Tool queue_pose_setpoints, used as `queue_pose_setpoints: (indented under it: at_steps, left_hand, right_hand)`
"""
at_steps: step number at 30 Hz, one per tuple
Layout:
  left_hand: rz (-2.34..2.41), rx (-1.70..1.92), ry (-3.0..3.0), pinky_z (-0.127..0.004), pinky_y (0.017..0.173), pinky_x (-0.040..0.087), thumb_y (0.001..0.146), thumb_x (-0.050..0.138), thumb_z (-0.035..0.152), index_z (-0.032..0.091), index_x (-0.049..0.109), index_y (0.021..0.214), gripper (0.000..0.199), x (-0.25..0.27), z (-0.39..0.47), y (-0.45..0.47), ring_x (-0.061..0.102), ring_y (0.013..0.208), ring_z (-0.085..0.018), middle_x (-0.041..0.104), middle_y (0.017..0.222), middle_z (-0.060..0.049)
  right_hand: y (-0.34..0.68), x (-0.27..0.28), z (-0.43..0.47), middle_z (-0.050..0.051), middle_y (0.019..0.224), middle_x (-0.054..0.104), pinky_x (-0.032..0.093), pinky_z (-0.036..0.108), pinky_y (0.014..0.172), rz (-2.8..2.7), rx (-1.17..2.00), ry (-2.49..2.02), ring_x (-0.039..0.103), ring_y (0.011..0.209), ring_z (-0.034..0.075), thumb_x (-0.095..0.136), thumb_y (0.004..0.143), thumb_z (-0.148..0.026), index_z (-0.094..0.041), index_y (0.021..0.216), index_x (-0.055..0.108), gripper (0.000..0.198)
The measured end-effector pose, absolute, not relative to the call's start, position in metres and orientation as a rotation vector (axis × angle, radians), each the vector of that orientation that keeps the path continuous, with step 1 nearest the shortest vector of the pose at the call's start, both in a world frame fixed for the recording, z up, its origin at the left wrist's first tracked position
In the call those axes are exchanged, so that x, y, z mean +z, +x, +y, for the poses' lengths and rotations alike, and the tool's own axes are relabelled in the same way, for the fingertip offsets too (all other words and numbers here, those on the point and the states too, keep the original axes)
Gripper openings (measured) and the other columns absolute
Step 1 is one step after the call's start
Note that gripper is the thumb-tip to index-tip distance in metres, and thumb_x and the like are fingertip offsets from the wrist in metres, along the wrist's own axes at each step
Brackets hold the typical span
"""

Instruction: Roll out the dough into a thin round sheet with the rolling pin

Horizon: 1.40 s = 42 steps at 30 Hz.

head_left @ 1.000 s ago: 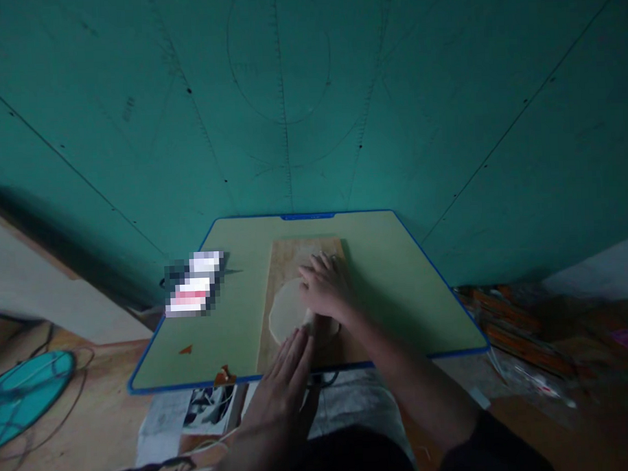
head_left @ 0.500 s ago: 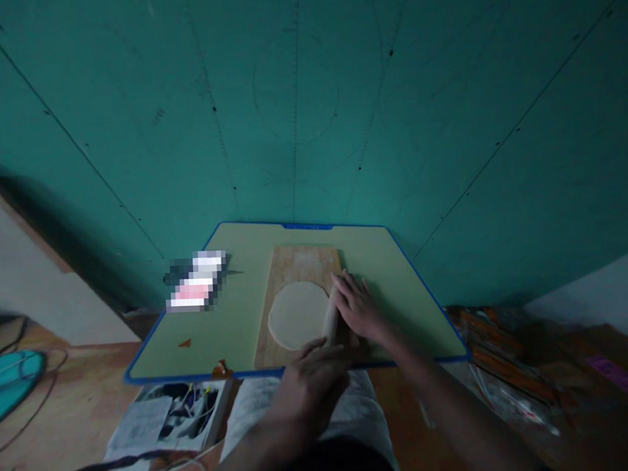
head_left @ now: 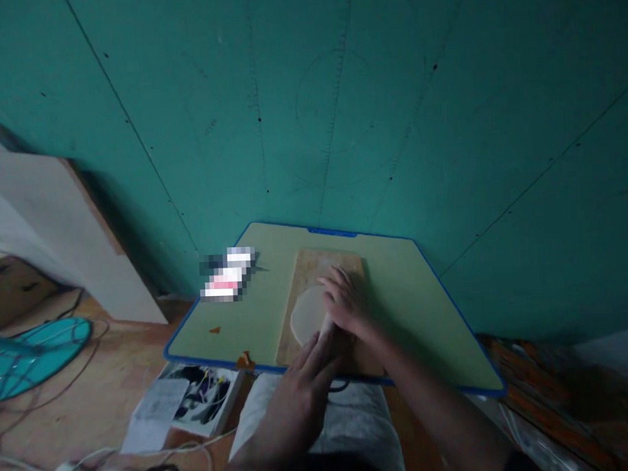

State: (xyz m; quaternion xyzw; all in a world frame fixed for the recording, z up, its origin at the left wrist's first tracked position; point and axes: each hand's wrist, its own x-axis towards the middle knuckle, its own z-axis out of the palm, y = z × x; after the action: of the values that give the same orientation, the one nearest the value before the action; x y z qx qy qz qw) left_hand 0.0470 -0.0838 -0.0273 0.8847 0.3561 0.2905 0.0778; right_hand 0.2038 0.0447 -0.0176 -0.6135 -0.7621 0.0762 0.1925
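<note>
A pale round sheet of dough (head_left: 307, 317) lies flat on the wooden board (head_left: 288, 352), across the board's middle and nearer its left long edge. A slim rolling pin (head_left: 326, 324) rests over the dough to the right of the board's centre line, running roughly along the board's length. The left hand (head_left: 303, 383) reaches in over the board's near end, its straight fingers close together and laid on the pin's near end rather than wrapped round it. The right hand (head_left: 343, 302) covers the pin's far end above the board's middle, fingers loosely extended and slightly apart; its underside is hidden. Most of the visible dough spreads left of the pin and of both hands; how far it reaches under the right hand cannot be told.

The board sits on a pale green tabletop (head_left: 424, 307) with a blue rim. Well left of the board is a pixelated object (head_left: 227, 274); nearer, also to its left, lie a small orange triangle (head_left: 215, 329) and a crumpled orange scrap (head_left: 245, 360). Beyond the board stands a green wall (head_left: 309, 105) with ruled marks.
</note>
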Motion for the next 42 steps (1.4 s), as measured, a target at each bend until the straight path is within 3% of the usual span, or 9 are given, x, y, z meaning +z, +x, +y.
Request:
queue_pose_setpoints:
  at_steps: [5, 10, 16, 19, 22, 24, 28, 34, 42]
  left_hand:
    - [1.280, 0.944, 2.669, -0.060, 0.109, 0.047, 0.090, 0.043, 0.001, 0.020, 0.058, 0.135, 0.051, -0.041, -0.082, 0.026, 0.038, 0.146, -0.034, 0.045, 0.156, -0.014]
    - [1.393, 1.024, 2.639, -0.055, 0.104, 0.053, 0.096, 0.047, 0.014, 0.019, 0.048, 0.145, 0.049, -0.042, -0.079, -0.006, 0.053, 0.136, -0.032, 0.062, 0.140, -0.015]
    - [1.501, 1.069, 2.531, -0.052, 0.105, 0.053, 0.097, 0.051, 0.023, 0.023, 0.047, 0.147, 0.050, -0.046, -0.075, -0.021, 0.054, 0.135, -0.032, 0.061, 0.141, -0.014]
    - [1.450, 1.058, 2.537, -0.052, 0.107, 0.052, 0.097, 0.048, 0.016, 0.020, 0.044, 0.149, 0.053, -0.046, -0.078, -0.010, 0.049, 0.139, -0.031, 0.057, 0.145, -0.015]
    - [1.239, 1.006, 2.574, -0.050, 0.108, 0.051, 0.089, 0.041, 0.000, 0.019, 0.055, 0.139, 0.055, -0.042, -0.083, 0.014, 0.044, 0.144, -0.028, 0.051, 0.152, -0.012]
    - [1.075, 0.921, 2.593, -0.049, 0.111, 0.049, 0.082, 0.040, -0.006, 0.018, 0.063, 0.127, 0.056, -0.038, -0.087, 0.033, 0.037, 0.148, -0.028, 0.048, 0.154, -0.009]
    - [0.918, 0.875, 2.590, -0.049, 0.118, 0.041, 0.083, 0.046, -0.004, 0.016, 0.069, 0.110, 0.042, -0.027, -0.091, 0.056, 0.036, 0.148, -0.027, 0.060, 0.143, -0.009]
    - [1.106, 0.986, 2.569, -0.049, 0.113, 0.047, 0.086, 0.045, -0.001, 0.019, 0.060, 0.131, 0.051, -0.034, -0.090, 0.026, 0.043, 0.144, -0.026, 0.053, 0.150, -0.012]
    - [1.478, 1.165, 2.478, -0.045, 0.103, 0.055, 0.095, 0.054, 0.022, 0.023, 0.045, 0.148, 0.053, -0.058, -0.091, -0.025, 0.056, 0.133, -0.029, 0.066, 0.134, -0.012]
  right_hand:
    - [0.167, -0.003, 0.061, 0.009, 0.138, 0.061, 0.026, 0.045, 0.116, -2.235, 0.231, -1.698, 0.044, 0.136, 0.026, 0.049, 0.093, -0.021, -0.021, 0.119, 0.069, 0.033]
    - [0.126, 0.002, 0.079, 0.011, 0.124, 0.069, 0.029, 0.046, 0.112, -2.290, 0.168, -1.680, 0.052, 0.125, 0.026, 0.048, 0.092, -0.019, -0.020, 0.111, 0.070, 0.029]
    - [0.101, 0.003, 0.091, 0.012, 0.117, 0.070, 0.035, 0.043, 0.107, -2.327, 0.136, -1.618, 0.056, 0.118, 0.025, 0.050, 0.092, -0.021, -0.019, 0.106, 0.070, 0.025]
    - [0.116, 0.004, 0.084, 0.011, 0.119, 0.070, 0.038, 0.040, 0.105, -2.355, 0.126, -1.581, 0.057, 0.117, 0.023, 0.048, 0.092, -0.018, -0.020, 0.111, 0.070, 0.029]
    - [0.157, -0.001, 0.066, 0.008, 0.127, 0.069, 0.035, 0.040, 0.111, -2.407, 0.118, -1.543, 0.055, 0.125, 0.022, 0.048, 0.092, -0.017, -0.022, 0.119, 0.069, 0.035]
    - [0.192, -0.007, 0.052, 0.009, 0.140, 0.062, 0.029, 0.043, 0.117, -2.458, 0.109, -1.518, 0.047, 0.137, 0.024, 0.046, 0.092, -0.017, -0.020, 0.127, 0.067, 0.041]
    - [0.239, -0.018, 0.035, 0.013, 0.156, 0.046, 0.023, 0.052, 0.121, -2.510, 0.093, -1.483, 0.029, 0.150, 0.028, 0.040, 0.095, -0.021, -0.016, 0.143, 0.056, 0.051]
    - [0.196, -0.009, 0.053, 0.010, 0.158, 0.044, 0.015, 0.056, 0.123, -2.552, 0.236, -1.412, 0.028, 0.151, 0.027, 0.041, 0.096, -0.025, -0.020, 0.147, 0.051, 0.053]
    - [0.103, 0.001, 0.089, 0.010, 0.143, 0.059, 0.011, 0.054, 0.123, -2.467, 0.311, -1.370, 0.038, 0.144, 0.024, 0.043, 0.097, -0.023, -0.019, 0.136, 0.059, 0.043]
